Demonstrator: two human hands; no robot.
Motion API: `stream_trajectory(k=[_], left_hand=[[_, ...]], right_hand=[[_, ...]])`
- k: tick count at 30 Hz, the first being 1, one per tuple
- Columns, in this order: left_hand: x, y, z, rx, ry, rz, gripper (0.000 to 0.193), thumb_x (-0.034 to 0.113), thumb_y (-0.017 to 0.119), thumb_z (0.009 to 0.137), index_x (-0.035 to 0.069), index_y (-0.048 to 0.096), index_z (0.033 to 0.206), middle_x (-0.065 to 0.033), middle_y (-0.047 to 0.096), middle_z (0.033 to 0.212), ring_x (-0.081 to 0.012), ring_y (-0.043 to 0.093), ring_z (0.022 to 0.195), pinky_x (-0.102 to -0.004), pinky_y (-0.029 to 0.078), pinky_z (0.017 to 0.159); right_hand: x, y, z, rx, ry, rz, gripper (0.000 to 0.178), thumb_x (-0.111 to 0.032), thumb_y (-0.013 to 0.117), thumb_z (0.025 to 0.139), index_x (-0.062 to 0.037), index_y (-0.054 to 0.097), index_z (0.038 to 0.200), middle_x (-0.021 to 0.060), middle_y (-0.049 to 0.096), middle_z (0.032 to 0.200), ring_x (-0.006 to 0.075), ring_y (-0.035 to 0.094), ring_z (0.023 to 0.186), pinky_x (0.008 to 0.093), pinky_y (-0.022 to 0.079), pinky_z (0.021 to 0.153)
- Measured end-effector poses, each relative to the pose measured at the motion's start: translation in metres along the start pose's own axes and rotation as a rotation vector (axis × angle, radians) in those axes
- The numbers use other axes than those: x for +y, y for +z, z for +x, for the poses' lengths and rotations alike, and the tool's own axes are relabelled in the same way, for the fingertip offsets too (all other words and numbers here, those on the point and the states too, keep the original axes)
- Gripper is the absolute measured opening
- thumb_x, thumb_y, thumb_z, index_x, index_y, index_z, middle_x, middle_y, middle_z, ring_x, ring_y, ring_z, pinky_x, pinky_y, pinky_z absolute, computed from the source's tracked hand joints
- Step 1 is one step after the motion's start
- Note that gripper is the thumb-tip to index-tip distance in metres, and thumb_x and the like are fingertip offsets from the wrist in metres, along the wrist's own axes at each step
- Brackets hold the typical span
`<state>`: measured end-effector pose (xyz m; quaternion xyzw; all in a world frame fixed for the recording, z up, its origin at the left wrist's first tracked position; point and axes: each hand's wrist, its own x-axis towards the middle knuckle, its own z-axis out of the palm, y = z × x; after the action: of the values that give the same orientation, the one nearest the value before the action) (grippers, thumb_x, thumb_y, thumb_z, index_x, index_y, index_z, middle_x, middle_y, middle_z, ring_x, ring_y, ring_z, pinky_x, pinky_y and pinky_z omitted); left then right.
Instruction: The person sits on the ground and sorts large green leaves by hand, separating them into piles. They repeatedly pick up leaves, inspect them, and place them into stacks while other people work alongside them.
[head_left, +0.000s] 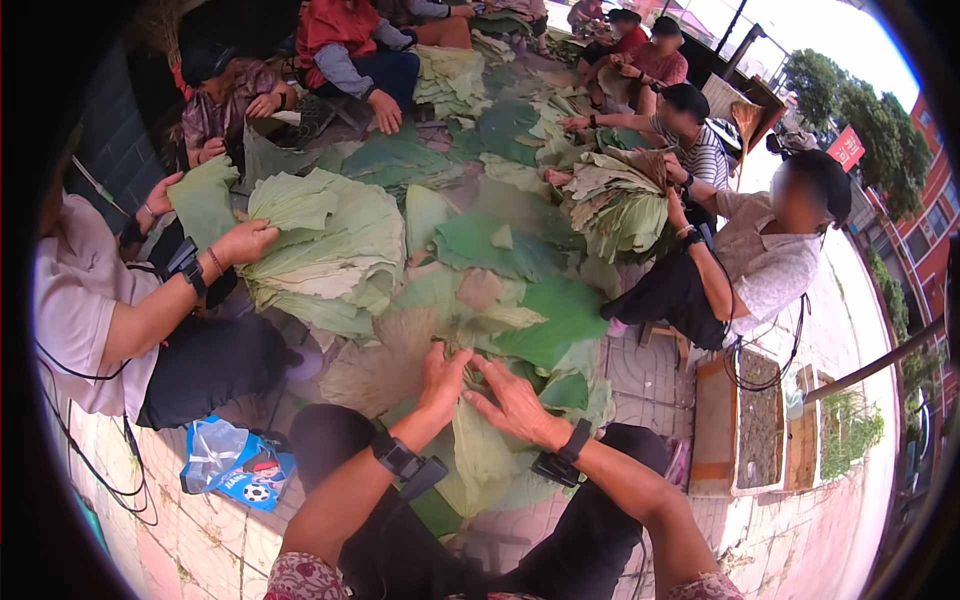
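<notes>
Directly before me, my left hand [443, 383] pinches the upper edge of a pale green lotus leaf [480, 450], which hangs down between my knees. My right hand [517, 402] grips the same leaf from the other side, its thumb across the surface and its fingertips close to those of the left. Part of the grip is hidden by the hands themselves. Past my fingers spread loose leaves: a brownish dry leaf [382, 362] to the left and a large dark green leaf [552, 322] to the right.
A person on the left holds a leaf beside a pale leaf stack [325, 240]. On the right, another person grasps a fanned leaf bundle [622, 200]. Several people sit farther back. A blue plastic bag [238, 462] lies by my left; planter boxes [745, 430] stand to the right.
</notes>
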<state>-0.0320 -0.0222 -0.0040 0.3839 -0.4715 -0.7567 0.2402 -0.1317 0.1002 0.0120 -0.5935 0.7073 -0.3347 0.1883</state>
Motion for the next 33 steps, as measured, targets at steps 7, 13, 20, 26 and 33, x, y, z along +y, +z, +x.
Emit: stream_trajectory(k=[7, 13, 20, 26, 33], left_hand=[[0.003, -0.032, 0.02, 0.118, 0.231, 0.147, 0.054, 0.027, 0.062, 0.09, -0.008, 0.049, 0.129, -0.0198, 0.061, 0.116, -0.0293, 0.059, 0.106, -0.0372, 0.044, 0.092], [0.071, -0.053, -0.011, 0.177, 0.361, 0.588, 0.068, 0.035, 0.066, 0.089, -0.011, 0.046, 0.134, -0.0268, 0.052, 0.134, -0.0335, 0.047, 0.128, -0.036, 0.034, 0.107], [0.087, -0.103, -0.037, 0.211, 0.448, 0.663, 0.052, 0.031, 0.066, 0.086, -0.007, 0.056, 0.12, -0.0272, 0.062, 0.112, -0.0379, 0.058, 0.107, -0.0404, 0.043, 0.093], [0.08, -0.123, -0.04, 0.298, 0.48, 0.763, 0.056, 0.033, 0.065, 0.087, -0.008, 0.055, 0.124, -0.0276, 0.063, 0.116, -0.0387, 0.059, 0.111, -0.0409, 0.043, 0.096], [0.073, -0.126, -0.033, 0.251, 0.465, 0.771, 0.062, 0.037, 0.067, 0.087, -0.008, 0.054, 0.127, -0.0273, 0.061, 0.119, -0.035, 0.059, 0.112, -0.0393, 0.044, 0.096]], right_hand=[[-0.001, 0.007, -0.022, -0.039, 0.086, -0.125, 0.034, -0.024, 0.059, 0.092, -0.0018, 0.054, 0.117, 0.0226, 0.062, 0.084, 0.0427, 0.061, 0.079, 0.0502, 0.048, 0.069], [0.017, 0.029, -0.072, -0.29, -0.062, -0.284, 0.018, -0.019, 0.059, 0.089, -0.0019, 0.054, 0.093, 0.022, 0.064, 0.082, 0.0436, 0.062, 0.077, 0.0506, 0.049, 0.068], [0.075, 0.078, -0.138, -0.797, 0.077, -0.488, 0.03, -0.02, 0.058, 0.085, -0.0023, 0.057, 0.109, 0.0203, 0.065, 0.095, 0.0404, 0.063, 0.094, 0.0496, 0.05, 0.08], [0.113, 0.078, -0.134, -0.448, 0.267, -0.41, 0.028, -0.016, 0.059, 0.082, -0.0014, 0.058, 0.106, 0.0225, 0.063, 0.102, 0.0409, 0.062, 0.097, 0.0491, 0.049, 0.082], [0.113, 0.115, -0.076, 0.039, 0.129, -0.498, 0.048, -0.01, 0.066, 0.074, -0.0062, 0.054, 0.121, 0.0167, 0.058, 0.115, 0.0369, 0.055, 0.108, 0.0508, 0.046, 0.086]])
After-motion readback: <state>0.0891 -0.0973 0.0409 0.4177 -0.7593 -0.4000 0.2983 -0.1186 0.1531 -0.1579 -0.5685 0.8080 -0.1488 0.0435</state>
